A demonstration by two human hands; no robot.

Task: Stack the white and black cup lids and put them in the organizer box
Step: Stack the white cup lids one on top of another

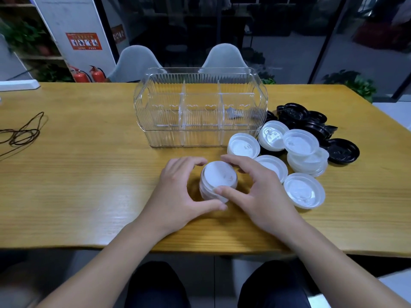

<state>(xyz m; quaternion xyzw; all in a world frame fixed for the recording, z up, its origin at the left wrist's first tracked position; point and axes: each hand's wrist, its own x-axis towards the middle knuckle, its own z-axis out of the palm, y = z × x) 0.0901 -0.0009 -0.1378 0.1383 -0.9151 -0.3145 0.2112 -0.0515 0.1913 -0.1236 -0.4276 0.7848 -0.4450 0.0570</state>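
holding: your left hand [178, 192] and right hand [258, 192] both curl around the white lid stack [219, 182]
box: organizer box [200, 107] just behind
loose: black lids [311, 123] at right

A single wide-angle head view looks forward and steeply down from close above the near edge of the wooden table [89, 174], its far edge and two chairs [224, 58] beyond filling the top.
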